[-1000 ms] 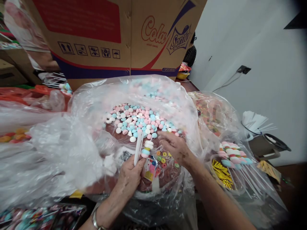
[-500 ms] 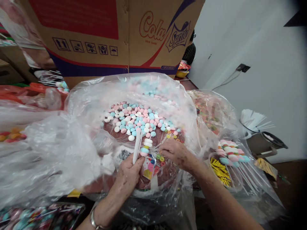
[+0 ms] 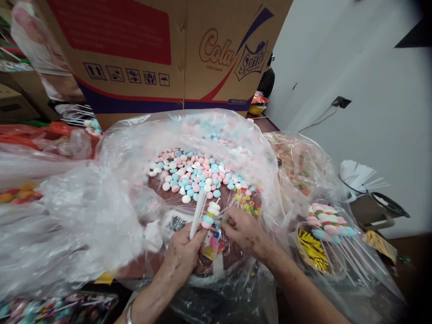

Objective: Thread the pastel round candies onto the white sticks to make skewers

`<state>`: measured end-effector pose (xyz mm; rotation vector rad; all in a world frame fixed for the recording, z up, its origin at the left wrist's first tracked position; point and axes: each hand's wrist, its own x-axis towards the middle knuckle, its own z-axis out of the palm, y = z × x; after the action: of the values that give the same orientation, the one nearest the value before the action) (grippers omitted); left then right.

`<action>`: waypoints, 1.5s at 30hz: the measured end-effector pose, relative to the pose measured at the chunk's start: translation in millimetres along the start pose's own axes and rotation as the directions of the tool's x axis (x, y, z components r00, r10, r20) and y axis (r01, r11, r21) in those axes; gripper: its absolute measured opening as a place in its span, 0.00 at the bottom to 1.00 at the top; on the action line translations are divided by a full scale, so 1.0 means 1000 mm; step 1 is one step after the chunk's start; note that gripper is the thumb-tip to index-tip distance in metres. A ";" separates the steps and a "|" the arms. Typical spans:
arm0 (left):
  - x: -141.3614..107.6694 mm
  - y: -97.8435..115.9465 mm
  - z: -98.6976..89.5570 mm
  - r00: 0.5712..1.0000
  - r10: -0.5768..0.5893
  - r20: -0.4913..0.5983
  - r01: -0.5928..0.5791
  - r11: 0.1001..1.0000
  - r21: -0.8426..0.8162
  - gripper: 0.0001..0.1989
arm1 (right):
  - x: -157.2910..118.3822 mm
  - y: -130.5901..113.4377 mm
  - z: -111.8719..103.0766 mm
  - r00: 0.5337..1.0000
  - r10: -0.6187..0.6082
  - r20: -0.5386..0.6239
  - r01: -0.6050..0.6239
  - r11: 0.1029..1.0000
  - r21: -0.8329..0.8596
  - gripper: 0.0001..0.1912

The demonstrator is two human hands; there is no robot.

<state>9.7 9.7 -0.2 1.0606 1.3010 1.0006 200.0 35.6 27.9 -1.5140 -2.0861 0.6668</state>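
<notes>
My left hand (image 3: pixel 185 249) is closed around several white sticks (image 3: pixel 198 213) and a candy skewer (image 3: pixel 208 218). White, yellow and light-blue candies are threaded on that skewer, and its bare tip points up. Just to its right, my right hand (image 3: pixel 243 231) has its fingers curled together in a pinch; whatever they hold is too small and covered to name. Ring-shaped gummies (image 3: pixel 248 202) in yellow, green and red lie beyond my right hand. Pink, blue and white marshmallows (image 3: pixel 192 175) are heaped farther back on the plastic sheet, and a colourful printed card (image 3: pixel 211 243) is below the skewer.
A large cardboard box (image 3: pixel 135 99) stands behind the clear plastic bag (image 3: pixel 124 123). Finished marshmallow skewers (image 3: pixel 329 220) lie at right beside a tub of gold twist ties (image 3: pixel 312 249). White sticks (image 3: pixel 357 175) stand near a grey pitcher (image 3: pixel 374 209). Crumpled plastic (image 3: pixel 84 220) covers the left.
My right hand has moved slightly down and its fingers have curled in tighter, near the skewer. My left hand keeps its hold on the sticks and skewer. The view has shifted a little.
</notes>
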 end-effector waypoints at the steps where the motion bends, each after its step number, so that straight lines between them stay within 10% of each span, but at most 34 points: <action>1: -0.001 0.001 0.000 1.000 0.007 0.029 -0.007 1.000 0.009 0.14 | 0.002 0.002 -0.001 0.994 0.094 -0.062 -0.080 0.977 0.199 0.01; 4: -0.002 0.000 -0.001 0.994 0.023 0.110 -0.029 0.998 0.052 0.15 | 0.010 0.005 -0.003 0.938 0.317 -0.139 -0.136 0.707 0.694 0.12; 9: -0.001 -0.006 0.000 0.988 0.032 0.153 -0.051 0.991 0.126 0.15 | 0.016 0.004 0.002 0.913 0.383 -0.142 -0.078 0.505 0.860 0.16; 20: -0.001 0.003 0.000 0.987 0.020 0.158 -0.053 0.977 0.205 0.16 | 0.005 0.007 0.006 0.934 -0.004 -0.356 0.141 0.922 0.360 0.11; 31: 0.002 0.000 0.001 0.996 0.093 0.014 -0.094 0.976 0.196 0.16 | 0.003 -0.009 0.012 0.952 -0.136 -0.273 0.227 0.913 0.339 0.13; 36: -0.002 0.000 0.004 0.997 0.006 -0.074 -0.008 1.000 -0.030 0.15 | 0.027 0.001 -0.003 0.971 0.030 -0.235 0.065 0.920 0.386 0.15; 40: -0.003 0.001 0.004 0.991 -0.127 -0.051 0.117 0.979 -0.167 0.16 | 0.057 0.006 -0.004 0.983 -0.026 -0.183 0.012 0.997 -0.080 0.10; 45: 0.000 -0.003 0.004 0.987 -0.143 -0.070 0.122 0.963 -0.242 0.19 | 0.074 0.005 0.009 0.999 -0.023 -0.023 0.008 0.856 -0.518 0.09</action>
<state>13.8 8.5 -2.6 0.7454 1.2687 1.0798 177.3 106.6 24.2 -1.7605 -2.3732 0.0597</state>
